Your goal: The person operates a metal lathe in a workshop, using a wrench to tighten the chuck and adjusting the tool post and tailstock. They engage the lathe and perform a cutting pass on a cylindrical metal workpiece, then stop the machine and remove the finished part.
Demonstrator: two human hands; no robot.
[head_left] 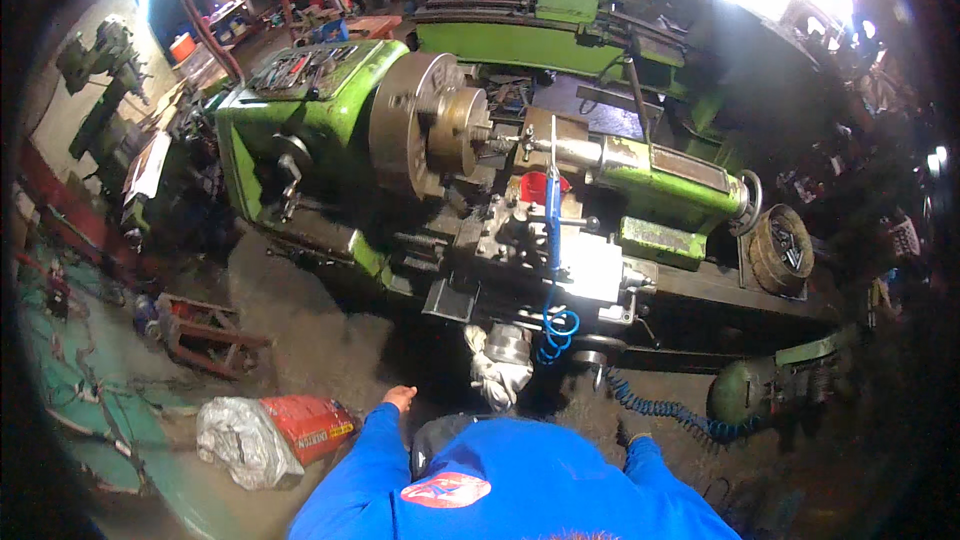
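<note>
My left hand hangs low beside my body, its fingers curled together and nothing visible in them. My right hand is down on the other side, dark and in shadow, so its fingers cannot be made out. In front of me stands a large green lathe. A round metal workpiece sits at its big chuck, with the tailstock opposite. A blue air gun with a long nozzle rests on the carriage, its coiled blue hose hanging down. Between my hands and the carriage, a white rag drapes beside a metal cylinder.
A red and white sack lies on the floor at left, near a rusty metal frame. A bucket of metal pieces stands at the lathe's right end. Another coiled hose crosses the floor at right. A second green machine stands behind.
</note>
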